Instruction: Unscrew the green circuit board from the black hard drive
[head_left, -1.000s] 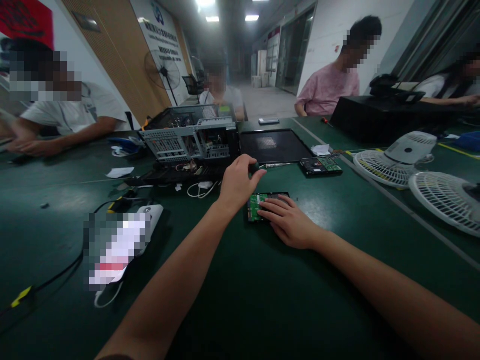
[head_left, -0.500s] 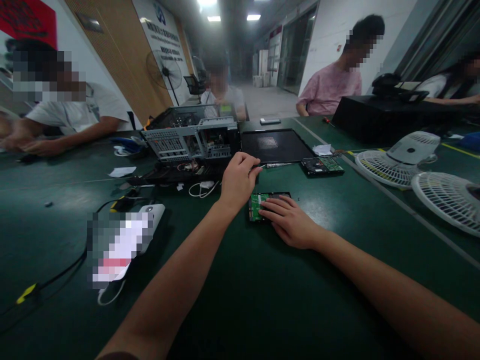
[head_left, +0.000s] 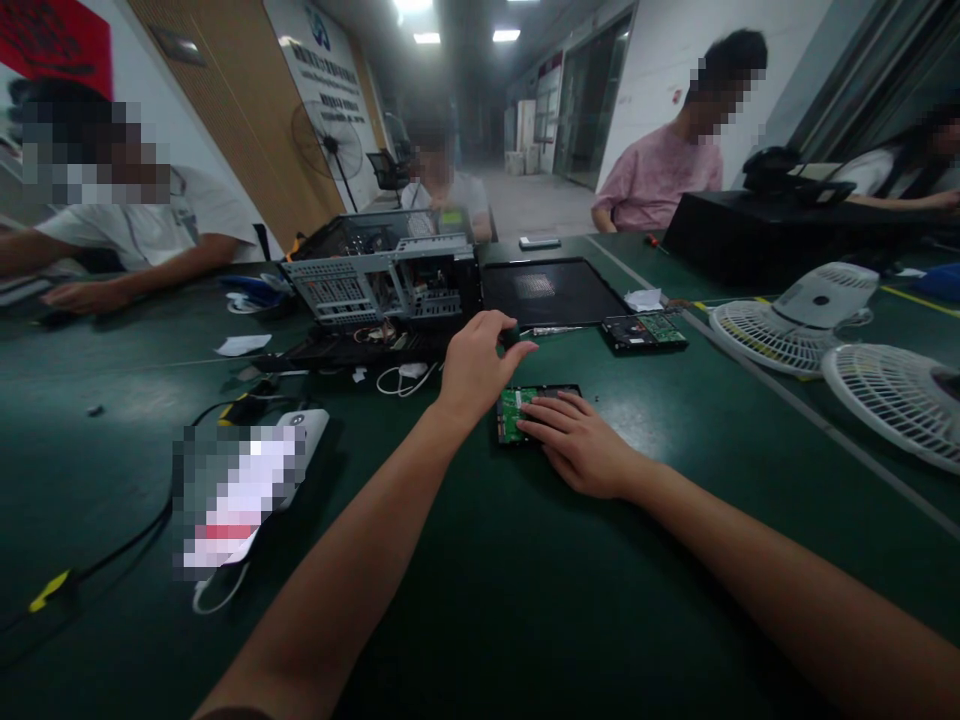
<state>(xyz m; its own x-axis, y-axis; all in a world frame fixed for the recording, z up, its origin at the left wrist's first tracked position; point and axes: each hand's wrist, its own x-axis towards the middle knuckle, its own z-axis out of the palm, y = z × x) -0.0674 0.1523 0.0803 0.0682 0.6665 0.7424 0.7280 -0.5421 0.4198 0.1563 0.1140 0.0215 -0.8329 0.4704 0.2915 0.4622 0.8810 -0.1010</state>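
Observation:
My left hand (head_left: 480, 365) is raised a little above the table, its thumb and fingers apart, and nothing shows between them. Just beyond its fingertips lies a slim silvery tool (head_left: 553, 330), too small to name. My right hand (head_left: 581, 440) rests with fingers stretched flat over a hard drive (head_left: 516, 416), whose green circuit board faces up. The hand covers much of the drive's near right side. A second hard drive (head_left: 643, 333) lies farther right, board side up.
An opened computer case (head_left: 337, 285) stands at the back left, beside a black side panel (head_left: 551, 290). A phone (head_left: 255, 490) and cables are at left. White fan parts (head_left: 787, 315) lie at right, near a black case (head_left: 757, 235). Several people sit around the table (head_left: 465, 600).
My left thumb and fingers have parted from a pinch, the hand staying nearly in place. My right hand has not moved. The person at left has shifted their hands.

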